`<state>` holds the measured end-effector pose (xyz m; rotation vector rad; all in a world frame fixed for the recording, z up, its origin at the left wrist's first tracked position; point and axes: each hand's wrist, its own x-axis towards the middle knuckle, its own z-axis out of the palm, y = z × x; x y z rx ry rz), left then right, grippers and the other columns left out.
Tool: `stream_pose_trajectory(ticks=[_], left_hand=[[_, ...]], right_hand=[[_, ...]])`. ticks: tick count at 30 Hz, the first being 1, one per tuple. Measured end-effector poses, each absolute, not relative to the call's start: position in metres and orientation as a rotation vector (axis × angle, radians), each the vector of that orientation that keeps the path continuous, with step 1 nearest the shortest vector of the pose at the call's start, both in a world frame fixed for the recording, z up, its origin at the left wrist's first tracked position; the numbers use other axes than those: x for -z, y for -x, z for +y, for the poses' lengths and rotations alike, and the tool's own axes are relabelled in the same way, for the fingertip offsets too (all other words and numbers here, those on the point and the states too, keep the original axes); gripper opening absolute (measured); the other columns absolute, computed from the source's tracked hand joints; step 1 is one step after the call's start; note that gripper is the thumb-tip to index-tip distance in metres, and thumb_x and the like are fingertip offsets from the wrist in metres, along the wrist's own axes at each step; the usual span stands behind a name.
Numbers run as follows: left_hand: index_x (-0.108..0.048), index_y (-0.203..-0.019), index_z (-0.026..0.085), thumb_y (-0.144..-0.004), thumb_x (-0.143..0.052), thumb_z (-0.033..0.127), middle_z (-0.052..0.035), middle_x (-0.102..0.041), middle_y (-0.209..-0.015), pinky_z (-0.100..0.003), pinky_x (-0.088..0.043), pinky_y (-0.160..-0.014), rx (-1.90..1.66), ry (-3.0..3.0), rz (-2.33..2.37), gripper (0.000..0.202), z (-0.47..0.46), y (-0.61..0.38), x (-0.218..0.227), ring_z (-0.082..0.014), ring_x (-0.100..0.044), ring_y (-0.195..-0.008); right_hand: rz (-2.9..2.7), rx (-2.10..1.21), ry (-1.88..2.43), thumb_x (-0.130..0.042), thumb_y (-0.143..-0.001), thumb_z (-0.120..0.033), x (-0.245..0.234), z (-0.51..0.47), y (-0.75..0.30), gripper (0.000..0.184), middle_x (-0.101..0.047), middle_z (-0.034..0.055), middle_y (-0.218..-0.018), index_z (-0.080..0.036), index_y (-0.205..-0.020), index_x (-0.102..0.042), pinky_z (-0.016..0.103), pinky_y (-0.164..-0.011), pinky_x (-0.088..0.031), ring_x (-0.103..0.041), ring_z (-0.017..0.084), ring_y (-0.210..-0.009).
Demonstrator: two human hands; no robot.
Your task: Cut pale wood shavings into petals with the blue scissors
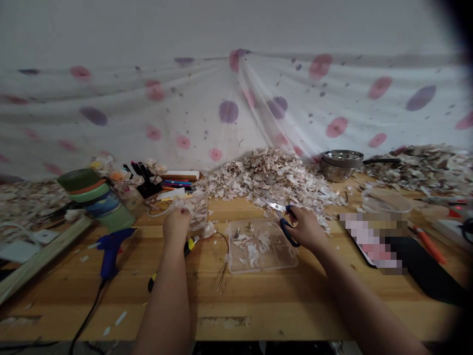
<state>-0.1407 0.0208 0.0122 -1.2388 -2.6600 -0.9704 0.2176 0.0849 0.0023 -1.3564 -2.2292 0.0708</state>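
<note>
Hooking fingers of the right hand (306,228) round navy-handled metal scissors (281,208) by a clear plastic divided box (275,259), kinda bunching the left hand's (176,224) at a clear plastic tray (206,213) of pale papery flakes (194,204) (can't tell if pinching any), probably picking pieces, likely needing a clean pinch next.

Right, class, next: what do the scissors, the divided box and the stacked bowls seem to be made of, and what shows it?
Scissors: blades look like polished metal, given their bright glints; handles probably smooth dark blue plastic, judging by the even colour.
Divided box: likely thin clear plastic, since the tabletop shows through.
Stacked bowls: probably stainless steel, shiny, from their mirror-like reflections.
</note>
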Motion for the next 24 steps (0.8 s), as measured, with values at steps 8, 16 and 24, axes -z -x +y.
stream_pose_trajectory(ticks=[8,16,24], left_hand=[[-0.068,-0.090,0.015,-0.086,-0.044,0.026,-0.0121,-0.069,-0.094,-0.033,-0.043,-0.081,0.952,1.714,-2.335,0.027,0.029,0.082,-0.021,-0.0248,-0.061,-0.091],[-0.069,-0.093,0.020,-0.082,-0.053,0.016,-0.0068,-0.067,-0.097,-0.034,-0.044,-0.086,0.608,2.584,-1.820,0.019,0.021,0.006,-0.002,-0.0225,-0.057,-0.097],[-0.064,-0.107,0.020,-0.079,-0.051,0.007,-0.0074,-0.062,-0.111,-0.037,-0.041,-0.096,0.561,2.758,-1.744,0.034,0.016,-0.011,0.007,-0.0237,-0.050,-0.109]], right_hand=[[-2.190,-0.120,1.359,-0.055,-0.076,-0.037,-0.004,0.086,-0.220,0.020,-0.058,0.0040,-0.070,-0.020,-0.071,-0.047,0.028,-0.064,-0.031,-0.053,0.021,-0.071],[-2.165,-0.107,1.364,-0.058,-0.074,-0.035,-0.005,0.083,-0.219,0.018,-0.062,0.0043,-0.074,-0.020,-0.071,-0.049,0.030,-0.069,-0.031,-0.055,0.023,-0.078],[-2.170,-0.094,1.343,-0.060,-0.073,-0.030,-0.005,0.078,-0.217,0.013,-0.064,0.0046,-0.077,-0.019,-0.077,-0.053,0.031,-0.074,-0.032,-0.056,0.024,-0.080]])
